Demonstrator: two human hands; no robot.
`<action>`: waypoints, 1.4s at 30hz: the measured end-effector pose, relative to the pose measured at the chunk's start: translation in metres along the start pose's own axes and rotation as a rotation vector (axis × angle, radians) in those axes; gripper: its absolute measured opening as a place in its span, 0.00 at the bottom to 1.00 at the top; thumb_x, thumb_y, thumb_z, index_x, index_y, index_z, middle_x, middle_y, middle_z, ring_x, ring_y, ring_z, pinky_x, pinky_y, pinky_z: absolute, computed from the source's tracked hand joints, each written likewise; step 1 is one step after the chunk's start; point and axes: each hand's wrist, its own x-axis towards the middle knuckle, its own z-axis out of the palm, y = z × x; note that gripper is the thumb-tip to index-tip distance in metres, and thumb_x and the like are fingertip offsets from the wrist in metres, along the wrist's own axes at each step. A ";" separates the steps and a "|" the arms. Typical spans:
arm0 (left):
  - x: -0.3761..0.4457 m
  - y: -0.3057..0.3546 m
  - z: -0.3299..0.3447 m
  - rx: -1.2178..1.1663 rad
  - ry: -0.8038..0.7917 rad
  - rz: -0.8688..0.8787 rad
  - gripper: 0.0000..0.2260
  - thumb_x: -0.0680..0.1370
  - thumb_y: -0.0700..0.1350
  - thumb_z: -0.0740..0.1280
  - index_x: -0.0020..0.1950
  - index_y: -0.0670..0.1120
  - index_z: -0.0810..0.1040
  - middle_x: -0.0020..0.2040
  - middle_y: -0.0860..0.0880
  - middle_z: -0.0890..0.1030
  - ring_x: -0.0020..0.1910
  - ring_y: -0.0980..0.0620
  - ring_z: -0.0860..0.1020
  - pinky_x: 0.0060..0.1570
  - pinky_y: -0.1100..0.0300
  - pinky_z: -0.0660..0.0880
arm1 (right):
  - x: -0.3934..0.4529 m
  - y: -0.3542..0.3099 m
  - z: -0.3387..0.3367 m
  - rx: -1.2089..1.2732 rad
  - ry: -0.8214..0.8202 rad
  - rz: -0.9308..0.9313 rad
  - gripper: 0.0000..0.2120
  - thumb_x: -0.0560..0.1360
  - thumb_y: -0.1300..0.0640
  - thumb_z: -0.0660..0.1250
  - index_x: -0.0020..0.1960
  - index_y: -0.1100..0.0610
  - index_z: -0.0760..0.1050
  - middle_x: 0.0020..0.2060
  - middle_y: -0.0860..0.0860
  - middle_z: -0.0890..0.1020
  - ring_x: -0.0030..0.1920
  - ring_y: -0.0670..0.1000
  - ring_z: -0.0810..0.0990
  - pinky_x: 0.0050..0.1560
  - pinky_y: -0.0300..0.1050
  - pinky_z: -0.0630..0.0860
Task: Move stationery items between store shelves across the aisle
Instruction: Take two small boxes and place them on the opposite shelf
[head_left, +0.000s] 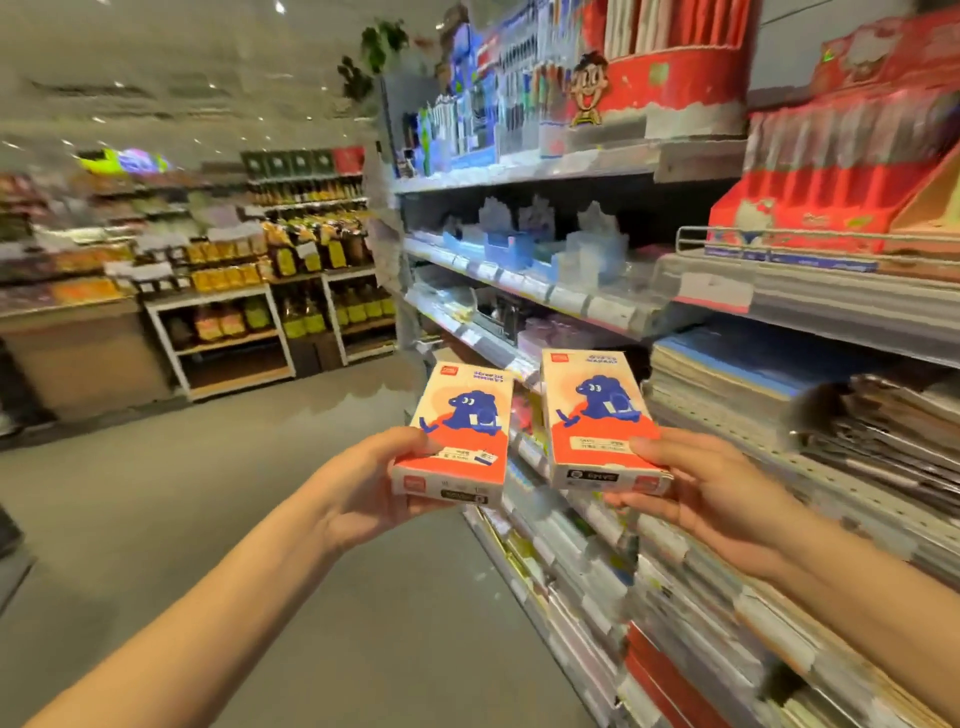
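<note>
I hold two matching stationery boxes, cream and orange with a blue cartoon animal on the front. My left hand (363, 483) grips the left box (457, 426) by its near end, thumb on top. My right hand (701, 493) grips the right box (597, 415) the same way. Both boxes are held side by side in mid-air, a small gap between them, just in front of the stationery shelving (571, 301) on my right.
The right-hand shelves carry pens (498, 114), red display boxes (831, 197) and stacked notebooks (779, 395). The grey aisle floor (234, 493) stretches left. Across it stand food shelves with bottles and packets (291, 260). The picture is blurred by motion.
</note>
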 end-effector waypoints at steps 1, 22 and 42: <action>0.011 0.006 -0.006 -0.017 0.014 0.012 0.05 0.75 0.36 0.60 0.44 0.41 0.76 0.32 0.44 0.84 0.28 0.50 0.82 0.27 0.59 0.80 | 0.021 0.001 0.002 0.006 -0.010 -0.008 0.09 0.72 0.64 0.64 0.51 0.62 0.77 0.36 0.55 0.87 0.34 0.52 0.85 0.31 0.39 0.81; 0.240 0.119 -0.244 -0.059 0.209 0.228 0.36 0.64 0.37 0.70 0.68 0.59 0.67 0.51 0.44 0.84 0.39 0.47 0.84 0.37 0.52 0.82 | 0.422 0.058 0.117 -0.038 -0.232 -0.001 0.26 0.74 0.66 0.61 0.68 0.46 0.67 0.44 0.49 0.86 0.40 0.53 0.85 0.34 0.43 0.81; 0.531 0.275 -0.483 0.041 0.072 0.168 0.37 0.63 0.35 0.72 0.69 0.57 0.67 0.56 0.43 0.82 0.41 0.47 0.84 0.40 0.51 0.82 | 0.759 0.102 0.219 0.024 -0.056 -0.042 0.21 0.73 0.65 0.62 0.63 0.49 0.71 0.48 0.52 0.86 0.40 0.56 0.85 0.40 0.48 0.83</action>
